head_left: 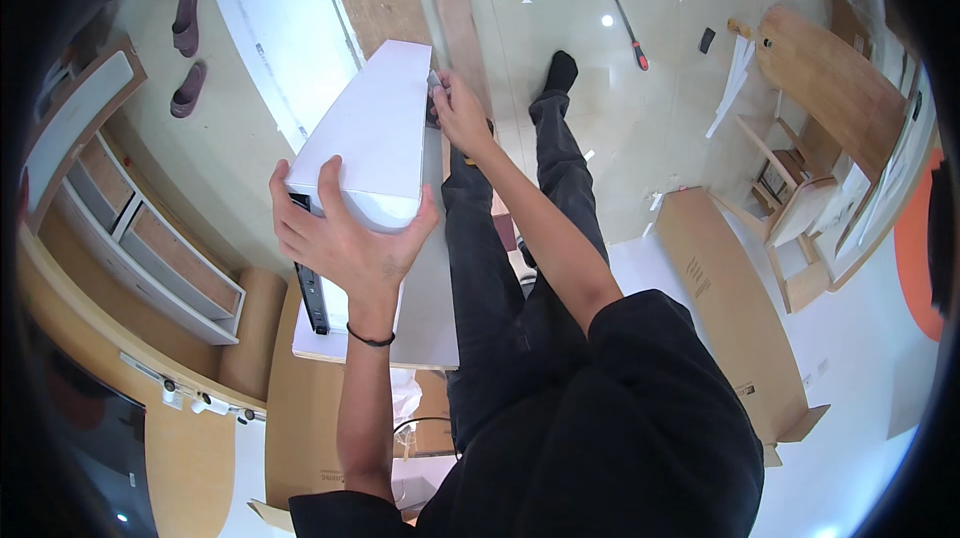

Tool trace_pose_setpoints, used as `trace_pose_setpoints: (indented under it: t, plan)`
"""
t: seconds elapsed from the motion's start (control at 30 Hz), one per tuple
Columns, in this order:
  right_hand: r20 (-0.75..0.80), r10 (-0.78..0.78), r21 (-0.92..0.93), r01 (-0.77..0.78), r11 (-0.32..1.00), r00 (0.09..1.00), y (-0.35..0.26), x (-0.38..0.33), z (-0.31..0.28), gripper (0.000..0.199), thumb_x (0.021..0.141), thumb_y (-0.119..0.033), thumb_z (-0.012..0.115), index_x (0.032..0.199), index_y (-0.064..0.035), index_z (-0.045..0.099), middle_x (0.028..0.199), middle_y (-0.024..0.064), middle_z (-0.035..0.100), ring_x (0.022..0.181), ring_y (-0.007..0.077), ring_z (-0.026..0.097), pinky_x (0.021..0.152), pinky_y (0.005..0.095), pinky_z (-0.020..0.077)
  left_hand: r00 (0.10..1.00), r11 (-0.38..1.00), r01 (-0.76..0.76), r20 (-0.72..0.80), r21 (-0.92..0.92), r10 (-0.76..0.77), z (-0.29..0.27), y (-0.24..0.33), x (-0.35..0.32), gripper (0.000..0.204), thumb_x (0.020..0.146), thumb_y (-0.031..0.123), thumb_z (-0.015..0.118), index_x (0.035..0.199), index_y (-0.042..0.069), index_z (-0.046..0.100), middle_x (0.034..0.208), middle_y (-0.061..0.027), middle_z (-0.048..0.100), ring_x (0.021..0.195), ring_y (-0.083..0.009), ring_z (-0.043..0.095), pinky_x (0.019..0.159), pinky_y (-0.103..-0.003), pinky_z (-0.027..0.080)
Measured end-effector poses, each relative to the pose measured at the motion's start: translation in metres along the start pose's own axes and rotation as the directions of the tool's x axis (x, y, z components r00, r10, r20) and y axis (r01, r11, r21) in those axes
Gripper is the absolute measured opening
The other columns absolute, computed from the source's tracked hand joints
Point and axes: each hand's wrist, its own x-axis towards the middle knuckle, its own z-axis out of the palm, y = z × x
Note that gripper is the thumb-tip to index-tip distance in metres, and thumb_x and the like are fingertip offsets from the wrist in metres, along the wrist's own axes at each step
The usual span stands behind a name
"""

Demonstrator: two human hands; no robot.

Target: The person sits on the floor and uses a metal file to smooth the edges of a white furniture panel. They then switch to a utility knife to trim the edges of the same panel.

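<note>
A white box-like furniture part (pixel 370 123) stands in front of me, resting on a grey-white board (pixel 425 323). My left hand (pixel 345 238) grips its near end, thumb and fingers spread around the edge. A black metal rail (pixel 312 300) runs below that hand at the left side. At the part's far right edge, the fingers of my right hand (pixel 462 116) are closed by a small grey and dark fitting (pixel 434 88). Whatever those fingers pinch is too small to make out.
A screwdriver (pixel 630 33) with a red and black handle lies on the tiled floor at the far right, near a small black object (pixel 707 40). Cardboard (pixel 735 308) lies at the right, below a wooden chair (pixel 800 178). Slippers (pixel 187 88) and a shelf unit (pixel 150 228) are at the left.
</note>
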Motion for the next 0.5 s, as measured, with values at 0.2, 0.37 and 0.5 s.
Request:
trace_pose_setpoints:
  t: [0.2, 0.37, 0.5]
  plan:
    - [-0.045, -0.104, -0.126, 0.097, 0.987, 0.994, 0.011, 0.006, 0.009, 0.019, 0.094, -0.013, 0.054, 0.109, -0.0008, 0.056, 0.102, 0.0221, 0.064, 0.09, 0.0405, 0.064, 0.079, 0.0473, 0.0488, 1.0, 1.0, -0.009, -0.006, -0.004, 0.009, 0.001, -0.001, 0.001, 0.075, 0.056, 0.049, 0.081, 0.118, 0.015, 0.056, 0.138, -0.0204, 0.039, 0.124, -0.0415, 0.039, 0.094, -0.053, 0.034]
    - [-0.063, -0.144, -0.232, 0.126, 0.965, 0.988, 0.008, 0.003, 0.009, 0.016, 0.093, -0.012, 0.054, 0.106, -0.0029, 0.056, 0.098, 0.0214, 0.065, 0.089, 0.043, 0.063, 0.076, 0.05, 0.0484, 0.999, 1.0, -0.014, -0.03, 0.005, 0.014, 0.002, 0.0, 0.002, 0.073, 0.053, 0.054, 0.081, 0.11, 0.014, 0.06, 0.135, -0.0232, 0.041, 0.119, -0.0416, 0.042, 0.091, -0.05, 0.034]
    - [-0.107, -0.2, -0.33, 0.154, 0.931, 0.974, 0.002, -0.001, 0.013, 0.014, 0.093, -0.01, 0.053, 0.105, -0.0037, 0.055, 0.096, 0.0213, 0.066, 0.088, 0.0442, 0.062, 0.075, 0.0525, 0.0474, 1.0, 1.0, -0.002, -0.03, 0.005, 0.002, 0.001, 0.0, 0.002, 0.073, 0.053, 0.055, 0.08, 0.11, 0.014, 0.06, 0.135, -0.0227, 0.041, 0.117, -0.041, 0.042, 0.089, -0.048, 0.034]
